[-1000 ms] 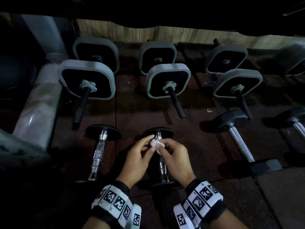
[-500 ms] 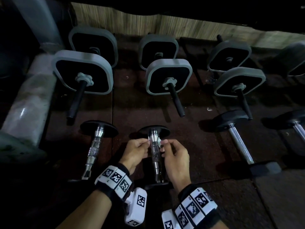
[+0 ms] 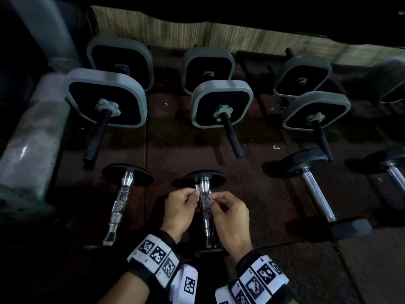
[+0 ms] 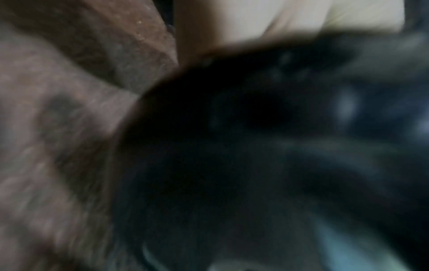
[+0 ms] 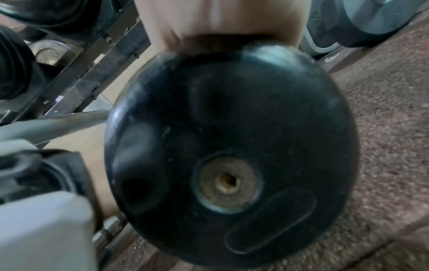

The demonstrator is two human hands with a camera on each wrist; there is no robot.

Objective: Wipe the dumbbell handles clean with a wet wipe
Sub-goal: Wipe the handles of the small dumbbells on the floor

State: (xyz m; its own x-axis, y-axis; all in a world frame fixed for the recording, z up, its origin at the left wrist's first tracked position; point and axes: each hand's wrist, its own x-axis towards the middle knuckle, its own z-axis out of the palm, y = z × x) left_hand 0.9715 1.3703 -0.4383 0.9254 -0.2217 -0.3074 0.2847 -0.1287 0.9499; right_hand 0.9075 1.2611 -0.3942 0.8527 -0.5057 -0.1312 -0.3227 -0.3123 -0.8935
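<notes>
A small chrome-handled dumbbell (image 3: 206,218) with black round ends lies on the dark rubber floor, pointing away from me. My left hand (image 3: 192,195) and right hand (image 3: 215,197) sit on either side of the handle's far part. Each pinches an end of a white wet wipe (image 3: 198,187), which seems to run round the handle; its middle is hidden. The right wrist view is filled by the dumbbell's near black end (image 5: 232,146). The left wrist view is a dark blur.
A second chrome dumbbell (image 3: 119,207) lies close on the left, and a longer one (image 3: 315,194) on the right. Several grey square-plate dumbbells (image 3: 221,104) stand in rows behind. A pale grey beam (image 3: 28,137) runs along the left.
Both hands came down from holding the bunched wipe above the dumbbell. They now sit apart on either side of the handle, with the wipe drawn out between them.
</notes>
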